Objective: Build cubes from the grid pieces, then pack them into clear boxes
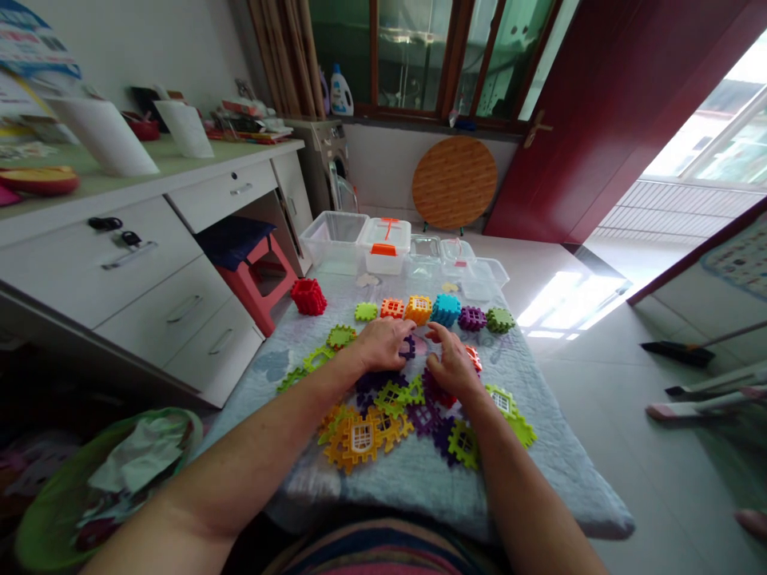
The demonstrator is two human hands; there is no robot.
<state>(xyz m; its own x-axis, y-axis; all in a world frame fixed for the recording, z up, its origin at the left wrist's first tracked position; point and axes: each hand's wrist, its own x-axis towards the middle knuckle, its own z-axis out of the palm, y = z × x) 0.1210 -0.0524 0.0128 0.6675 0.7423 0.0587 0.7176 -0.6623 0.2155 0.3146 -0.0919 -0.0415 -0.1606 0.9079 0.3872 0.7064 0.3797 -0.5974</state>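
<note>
My left hand (383, 343) is curled over the middle of the cloth-covered table, its fingers closed on a dark purple building-block panel (409, 347). Just right of it, my right hand (452, 366) has bent fingers spread apart, with nothing visible between them. Beneath and around both hands lie loose notched plastic panels: a yellow-orange group (353, 438), a lime green one (391, 397), purple ones (424, 417) and an orange-red one (473, 358). Part of this pile is hidden by my hands and forearms.
Behind my hands stands a row of panel stacks, including a red stack (308, 296), an orange stack (418, 309) and a blue stack (446, 309). Clear plastic boxes (335, 239) and a lidded box (387, 243) line the table's far end. A red stool (257, 275) stands left.
</note>
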